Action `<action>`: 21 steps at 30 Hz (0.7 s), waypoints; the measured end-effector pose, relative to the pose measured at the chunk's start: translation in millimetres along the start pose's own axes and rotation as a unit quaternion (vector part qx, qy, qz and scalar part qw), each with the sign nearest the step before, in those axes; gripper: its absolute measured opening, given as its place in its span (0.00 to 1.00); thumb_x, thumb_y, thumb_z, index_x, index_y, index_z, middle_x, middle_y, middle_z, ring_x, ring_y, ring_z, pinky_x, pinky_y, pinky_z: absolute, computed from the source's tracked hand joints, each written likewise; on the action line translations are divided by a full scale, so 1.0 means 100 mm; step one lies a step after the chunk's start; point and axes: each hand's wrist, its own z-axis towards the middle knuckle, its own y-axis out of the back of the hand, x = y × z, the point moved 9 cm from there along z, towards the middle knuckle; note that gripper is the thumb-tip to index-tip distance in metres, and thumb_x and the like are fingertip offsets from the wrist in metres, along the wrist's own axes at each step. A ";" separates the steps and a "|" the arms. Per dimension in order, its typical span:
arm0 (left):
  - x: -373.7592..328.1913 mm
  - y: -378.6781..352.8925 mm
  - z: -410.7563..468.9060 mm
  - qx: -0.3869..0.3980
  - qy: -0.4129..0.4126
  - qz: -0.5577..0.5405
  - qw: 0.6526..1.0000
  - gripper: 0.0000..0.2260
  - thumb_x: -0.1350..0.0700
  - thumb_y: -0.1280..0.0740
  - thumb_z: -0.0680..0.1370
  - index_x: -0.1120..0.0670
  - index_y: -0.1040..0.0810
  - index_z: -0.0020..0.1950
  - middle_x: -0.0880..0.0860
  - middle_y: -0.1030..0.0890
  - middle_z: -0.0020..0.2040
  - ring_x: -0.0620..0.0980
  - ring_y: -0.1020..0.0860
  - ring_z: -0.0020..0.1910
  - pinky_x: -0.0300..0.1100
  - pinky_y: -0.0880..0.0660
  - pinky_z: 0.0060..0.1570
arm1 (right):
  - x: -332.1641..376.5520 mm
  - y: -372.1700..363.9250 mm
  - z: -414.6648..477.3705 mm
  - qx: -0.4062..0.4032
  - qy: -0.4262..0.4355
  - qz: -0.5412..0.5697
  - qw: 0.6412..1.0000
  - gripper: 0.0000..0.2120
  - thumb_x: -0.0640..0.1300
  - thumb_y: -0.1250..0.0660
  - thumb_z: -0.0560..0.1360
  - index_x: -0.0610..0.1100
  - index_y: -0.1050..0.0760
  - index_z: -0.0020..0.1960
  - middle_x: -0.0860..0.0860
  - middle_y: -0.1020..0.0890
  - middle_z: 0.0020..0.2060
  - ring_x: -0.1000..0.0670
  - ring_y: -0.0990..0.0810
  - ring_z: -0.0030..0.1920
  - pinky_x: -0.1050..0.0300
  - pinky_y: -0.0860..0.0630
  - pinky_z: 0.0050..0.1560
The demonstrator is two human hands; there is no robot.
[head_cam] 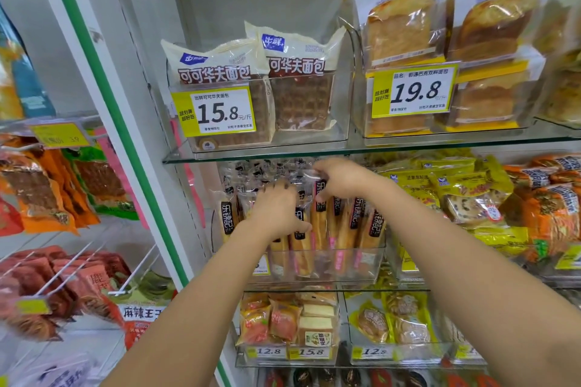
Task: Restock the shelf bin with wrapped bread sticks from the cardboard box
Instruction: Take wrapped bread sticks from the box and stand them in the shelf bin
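From the head view, the wrapped bread sticks (pixel 317 229) stand upright, packed side by side in the clear shelf bin (pixel 355 264) on the middle shelf. The right hand (pixel 341 181) is at their tops, its fingers curled and pinching the crinkled clear end of one wrapper. The left hand (pixel 276 214) lies lower and just to the left, its back to the camera, thumb stretched across the front of a stick and fingers bent in among the packs; whether they grip one cannot be told. The glass shelf (pixel 251 155) sits close above both hands, carrying waffle bread packs (pixel 298 78) and a 15.8 price tag (pixel 217 111). Yellow snack packs (pixel 456 192) crowd the bin's right side.
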 end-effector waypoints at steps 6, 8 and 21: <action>0.07 -0.05 0.06 0.074 -0.061 -0.064 0.993 0.22 0.44 0.25 0.65 0.53 0.27 0.52 0.53 0.32 0.64 0.55 0.31 0.62 0.47 0.29 0.57 | 0.08 -0.09 0.04 0.145 0.047 -0.012 0.988 0.28 0.44 0.28 0.72 0.47 0.33 0.69 0.50 0.28 0.66 0.46 0.29 0.66 0.49 0.31 0.65; 0.04 -0.07 0.06 0.111 -0.078 -0.047 0.990 0.25 0.45 0.24 0.66 0.53 0.25 0.58 0.52 0.36 0.70 0.55 0.31 0.65 0.46 0.30 0.60 | 0.09 -0.25 0.03 0.164 0.053 -0.056 0.983 0.28 0.43 0.27 0.71 0.46 0.31 0.68 0.50 0.26 0.64 0.47 0.27 0.63 0.51 0.29 0.60; -0.06 -0.01 0.07 0.131 -0.042 -0.109 0.984 0.37 0.37 0.28 0.66 0.55 0.31 0.69 0.53 0.32 0.70 0.53 0.31 0.67 0.47 0.30 0.64 | -0.29 0.07 -0.15 -0.066 0.001 -0.033 0.997 0.20 0.45 0.24 0.67 0.45 0.27 0.55 0.49 0.24 0.47 0.48 0.25 0.48 0.57 0.31 0.42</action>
